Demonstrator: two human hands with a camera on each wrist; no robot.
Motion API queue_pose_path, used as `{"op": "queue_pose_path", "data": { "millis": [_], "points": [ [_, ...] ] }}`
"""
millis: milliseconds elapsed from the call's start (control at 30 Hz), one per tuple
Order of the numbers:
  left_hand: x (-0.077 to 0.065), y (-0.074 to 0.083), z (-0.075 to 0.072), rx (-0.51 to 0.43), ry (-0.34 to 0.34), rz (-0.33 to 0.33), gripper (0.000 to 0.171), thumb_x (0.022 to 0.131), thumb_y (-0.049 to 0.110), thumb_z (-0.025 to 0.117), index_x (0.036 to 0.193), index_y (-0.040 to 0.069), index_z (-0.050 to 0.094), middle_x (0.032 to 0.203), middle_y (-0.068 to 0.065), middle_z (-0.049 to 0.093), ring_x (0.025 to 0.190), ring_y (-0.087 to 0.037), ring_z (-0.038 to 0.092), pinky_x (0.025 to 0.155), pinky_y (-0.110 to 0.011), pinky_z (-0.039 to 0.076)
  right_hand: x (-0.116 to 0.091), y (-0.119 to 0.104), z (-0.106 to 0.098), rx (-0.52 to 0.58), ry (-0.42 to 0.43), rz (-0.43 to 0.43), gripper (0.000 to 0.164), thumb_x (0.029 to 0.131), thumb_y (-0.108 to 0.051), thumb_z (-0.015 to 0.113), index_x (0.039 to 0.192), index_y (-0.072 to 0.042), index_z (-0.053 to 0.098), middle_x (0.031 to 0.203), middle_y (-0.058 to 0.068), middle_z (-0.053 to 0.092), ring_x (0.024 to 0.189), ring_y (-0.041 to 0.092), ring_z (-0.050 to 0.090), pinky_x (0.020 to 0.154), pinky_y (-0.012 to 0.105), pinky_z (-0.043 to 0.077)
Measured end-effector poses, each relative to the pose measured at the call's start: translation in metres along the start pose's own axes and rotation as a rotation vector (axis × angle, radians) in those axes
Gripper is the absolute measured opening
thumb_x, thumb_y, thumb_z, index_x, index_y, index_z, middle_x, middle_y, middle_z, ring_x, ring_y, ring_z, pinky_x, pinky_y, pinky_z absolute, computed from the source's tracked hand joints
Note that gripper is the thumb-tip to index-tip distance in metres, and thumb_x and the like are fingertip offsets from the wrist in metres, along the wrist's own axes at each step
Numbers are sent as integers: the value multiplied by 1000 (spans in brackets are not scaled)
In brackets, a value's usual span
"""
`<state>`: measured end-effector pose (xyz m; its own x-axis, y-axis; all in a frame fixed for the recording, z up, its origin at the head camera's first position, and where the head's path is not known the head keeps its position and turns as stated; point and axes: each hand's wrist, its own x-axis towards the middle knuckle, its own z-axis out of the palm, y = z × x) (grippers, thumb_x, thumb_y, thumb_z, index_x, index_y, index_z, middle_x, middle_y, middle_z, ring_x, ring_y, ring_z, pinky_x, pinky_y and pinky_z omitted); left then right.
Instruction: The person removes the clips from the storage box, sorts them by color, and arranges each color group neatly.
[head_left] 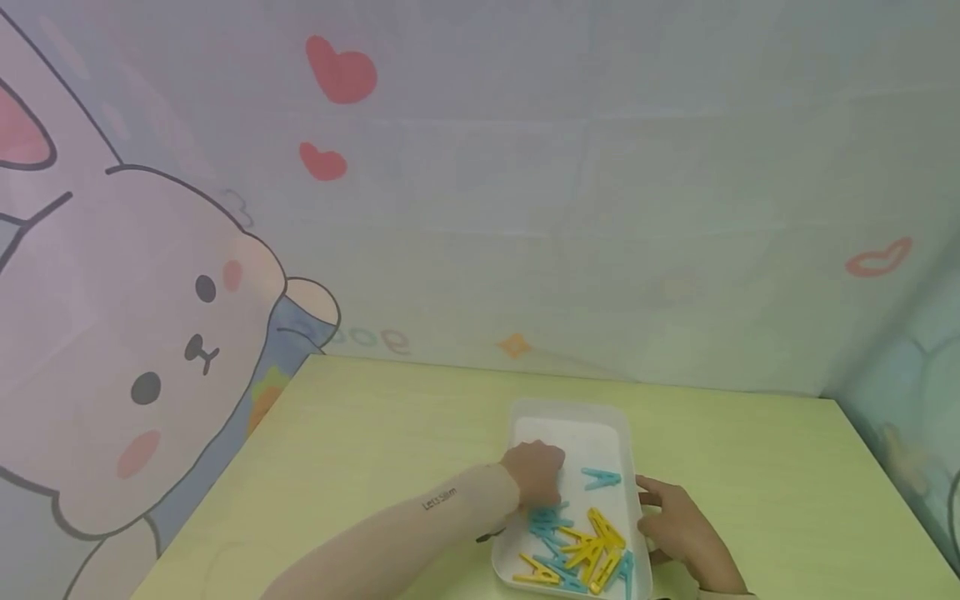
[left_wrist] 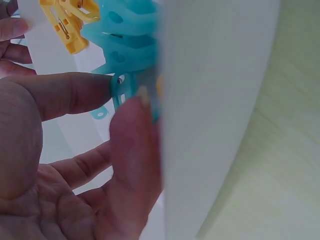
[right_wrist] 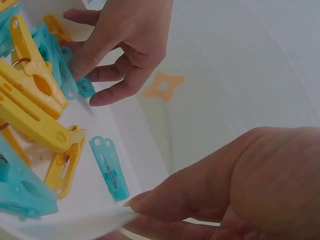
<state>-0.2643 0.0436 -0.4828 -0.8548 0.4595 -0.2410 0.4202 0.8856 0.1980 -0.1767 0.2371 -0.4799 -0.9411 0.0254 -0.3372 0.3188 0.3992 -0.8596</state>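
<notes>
A white plastic tray (head_left: 573,429) holds several teal and yellow clothespins. My left hand (head_left: 536,473) reaches down into its left side. In the left wrist view, thumb and forefinger pinch the end of a teal clothespin (left_wrist: 121,89) close by the tray wall, beneath other teal clothespins (left_wrist: 130,30). At the tray's right side, my right hand (head_left: 681,525) holds the rim, its thumb on the edge and fingers underneath in the right wrist view. One teal clothespin (right_wrist: 110,167) lies apart from the pile near that thumb. Yellow clothespins (head_left: 588,552) lie heaped toward the tray's near end.
The tray stands on a pale yellow-green table (head_left: 390,425). Behind the table hangs a printed cloth (head_left: 480,208) with hearts and a large cartoon rabbit (head_left: 172,333) at left. A second cloth side (head_left: 915,400) borders the table's right edge.
</notes>
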Motion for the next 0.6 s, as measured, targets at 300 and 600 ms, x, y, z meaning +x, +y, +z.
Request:
{"op": "queue_pose_path", "data": {
  "millis": [300,600],
  "points": [
    [0,-3,-6,-15,59,23,27,70,28,74,92,22,59,75,8,53,65,-11,48,59,-26,41,0,-1,0,-15,-4,14,64,76,8,50,136,7,29,129,34,35,81,26,59,54,39,51],
    [-8,-14,-38,-303,123,9,39,73,26,72,108,18,59,85,4,57,50,-13,54,44,-25,43,-1,-4,-1,-9,-12,-3,64,76,8,49,136,7,28,130,35,33,80,26,59,54,39,51]
  ]
}}
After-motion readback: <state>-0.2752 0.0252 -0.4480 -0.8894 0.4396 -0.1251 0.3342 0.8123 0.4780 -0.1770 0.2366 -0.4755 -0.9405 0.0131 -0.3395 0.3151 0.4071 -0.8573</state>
